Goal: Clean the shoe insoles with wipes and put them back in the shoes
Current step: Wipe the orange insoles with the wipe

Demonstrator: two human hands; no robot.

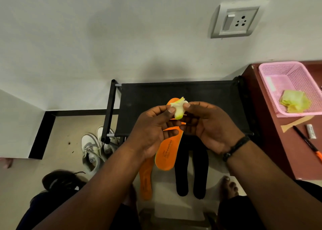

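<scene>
Yellow-white wipe [178, 108] sits pinched between my left hand [153, 130] and right hand [209, 125], thumbs and fingertips curled on it, above the black shoe rack [209, 99]. Under my hands lies an orange insole [167, 153]; another orange one [146, 179] and two black insoles [190, 168] rest at six o'clock. White sneakers [92, 149] stand at nine, a pink basket [287, 83] on the desk [271, 133] at two.

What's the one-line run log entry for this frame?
left hand: pinches wipe | right hand: pinches wipe | orange insole: on rack, under hands | basket: holds wipes
</scene>
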